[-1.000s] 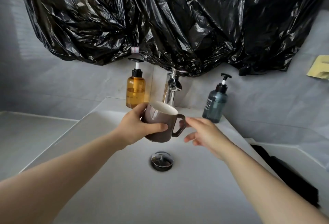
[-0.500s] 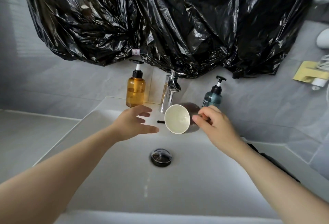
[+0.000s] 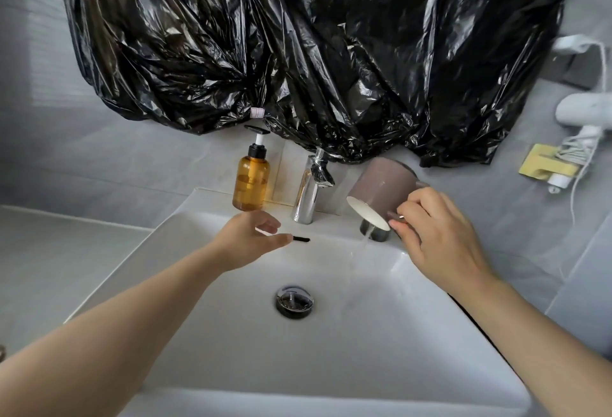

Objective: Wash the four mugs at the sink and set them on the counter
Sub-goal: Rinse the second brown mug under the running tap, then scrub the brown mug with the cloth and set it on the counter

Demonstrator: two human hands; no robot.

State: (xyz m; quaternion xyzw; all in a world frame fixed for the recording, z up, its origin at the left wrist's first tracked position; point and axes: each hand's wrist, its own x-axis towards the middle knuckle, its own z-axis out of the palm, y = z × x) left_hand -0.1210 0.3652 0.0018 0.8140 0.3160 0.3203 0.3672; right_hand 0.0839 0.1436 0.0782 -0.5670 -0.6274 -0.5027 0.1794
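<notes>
Step in hand, as I judge it: emptying rinse water.

1. I grip the mug (image 3: 377, 185) by its handle with my right hand (image 3: 437, 238), fingers curled round the handle. The mug is tipped mouth-down over the back right corner of the sink (image 3: 231, 334).
2. Water (image 3: 359, 251) runs from the rim into the basin. Position the rim inside the basin edge so nothing lands on the ledge beside the faucet (image 3: 311, 191).
3. My left hand (image 3: 245, 241) hovers with its fingers loosely spread, holding nothing, just below the soap bottle (image 3: 250, 181). Bring it under the mug body for support, since a wet handle may slip.
4. Tilt until the stream stops, then transfer to the desk (image 3: 49, 251).

The other three mugs are out of view.
</notes>
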